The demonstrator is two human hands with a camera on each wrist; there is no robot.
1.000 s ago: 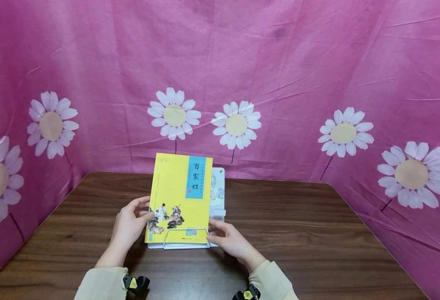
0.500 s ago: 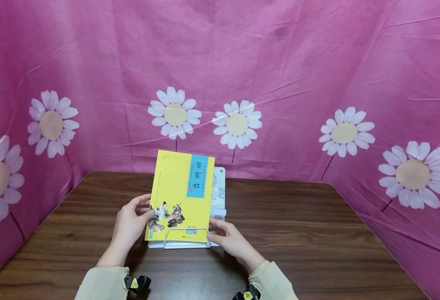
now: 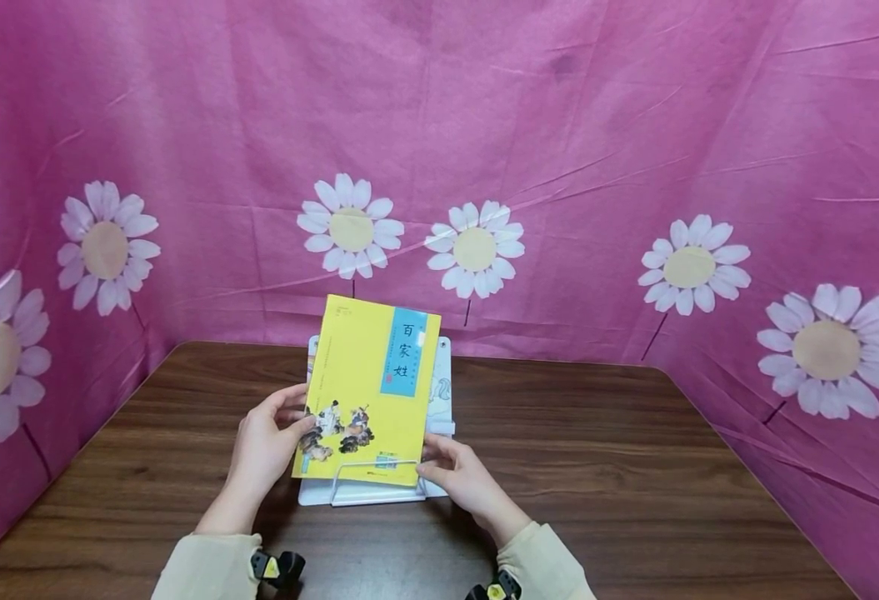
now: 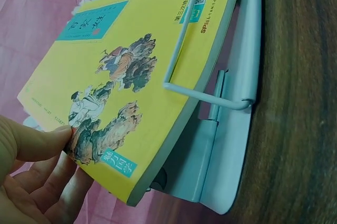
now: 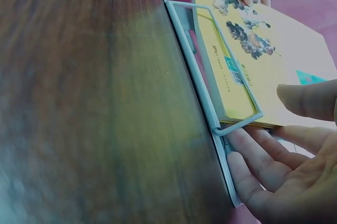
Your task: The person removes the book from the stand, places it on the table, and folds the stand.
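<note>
Position reference: head view, clock centred on the yellow book (image 3: 367, 392), 12 o'clock toward the far edge of the surface (image 3: 596, 450). The book is in the white stand (image 3: 315, 493), cover facing the person; its lower part sits behind the wire retainer (image 3: 379, 463) at 6 o'clock; its top leans between 12 and 1 o'clock, so that its sides do not run square with the stand. A panel with line drawings (image 3: 441, 396) shows behind the book at 3 o'clock, with a further sliver at 10 o'clock.

Left hand (image 3: 268, 433), 8 o'clock: thumb on the cover, fingers behind it; the side edge is pinched. Right hand (image 3: 460, 473), 4 o'clock: thumb and fingers spread about the lower corner, fingers behind the book; whether it grips or only steadies cannot be told.

Completed, as far as shown: book located between retainer and back of stand; stand upright on the surface. Not completed: the lower edge is not seated; the left wrist view shows a gap between it and the base of the stand; contact at the right corner cannot be confirmed. Assessment: the book appears partly engaged; a seated condition would require lowering and squaring, a removed condition would require lifting clear of the retainer; these views do not establish which applies; neither hand is withdrawn.
</note>
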